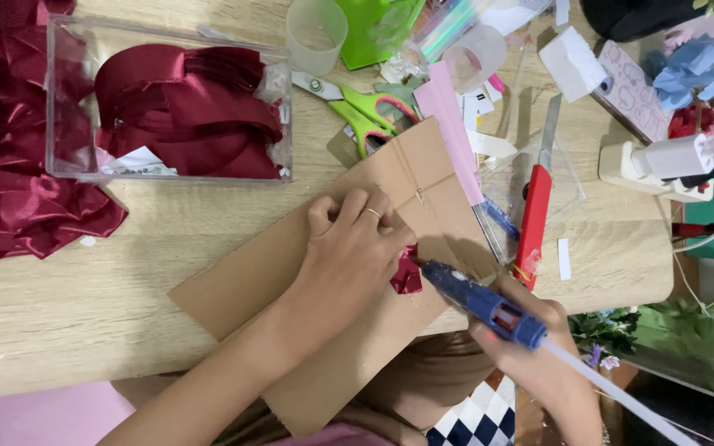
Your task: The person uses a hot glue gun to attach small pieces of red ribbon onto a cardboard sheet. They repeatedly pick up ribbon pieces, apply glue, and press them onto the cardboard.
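In the middle of the head view, on a sheet of brown cardboard (324, 289) that lies slantwise over the near edge of the wooden surface (84, 272), the left hand (349, 256) presses down on a small folded piece of dark red ribbon (406, 277). Its fingers are curled closed and pinch the ribbon piece at its left side; a ring shows on one finger. Just to the right, the right hand (530, 339) is wrapped closed around a blue glue gun (481, 301), whose tip sits touching or nearly touching the ribbon piece; a pale glue stick (613, 392) trails out of the back toward the near right.

The ribbon piece looks light, soft and glossy, so it is likely slippery and will spring out of its fold unless pinched flat; the safest hold seems to be at the folded edge away from the gun's tip, where the fingers already sit. The cardboard looks stiff and light.

Farther away on the left stands a clear plastic box (68, 99) filled with more dark red ribbon, with a heap of red satin (10, 206) beside it at the far left. Beyond the cardboard lie green-handled scissors (365, 111), a clear cup (316, 33), a strip of pink paper (452, 124) and a red utility knife (535, 215). At the far right are a white power strip (646, 165) and blue and pink paper flowers (696, 74).
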